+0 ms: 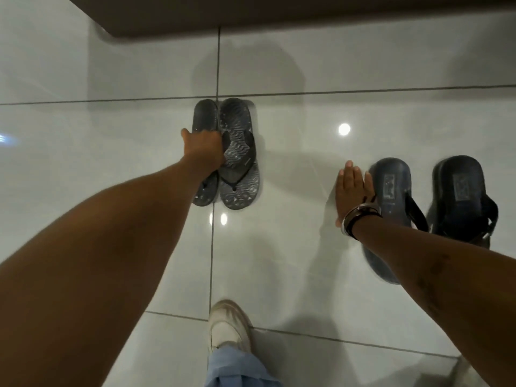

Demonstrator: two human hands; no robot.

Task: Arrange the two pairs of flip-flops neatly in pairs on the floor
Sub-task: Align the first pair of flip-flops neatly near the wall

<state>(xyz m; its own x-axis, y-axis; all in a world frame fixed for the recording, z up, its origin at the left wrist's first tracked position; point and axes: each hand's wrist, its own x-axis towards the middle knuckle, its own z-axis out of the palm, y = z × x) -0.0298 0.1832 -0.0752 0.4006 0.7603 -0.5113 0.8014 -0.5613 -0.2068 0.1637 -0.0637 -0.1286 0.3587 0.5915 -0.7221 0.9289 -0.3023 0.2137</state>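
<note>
Two grey flip-flops lie side by side on the white tiled floor at centre. The left grey flip-flop is partly hidden under my left hand, whose fingers curl over its strap area. The patterned right grey flip-flop touches it. At the right lies a dark blue pair with a gap between them: the nearer blue flip-flop and the far-right blue flip-flop. My right hand, flat with fingers together and a bracelet at the wrist, rests against the nearer blue flip-flop's left edge.
A dark brown furniture base runs along the top of the view. My foot in a white shoe, with a light blue trouser leg, stands on the glossy tile floor at bottom centre. Light spots reflect off the tiles.
</note>
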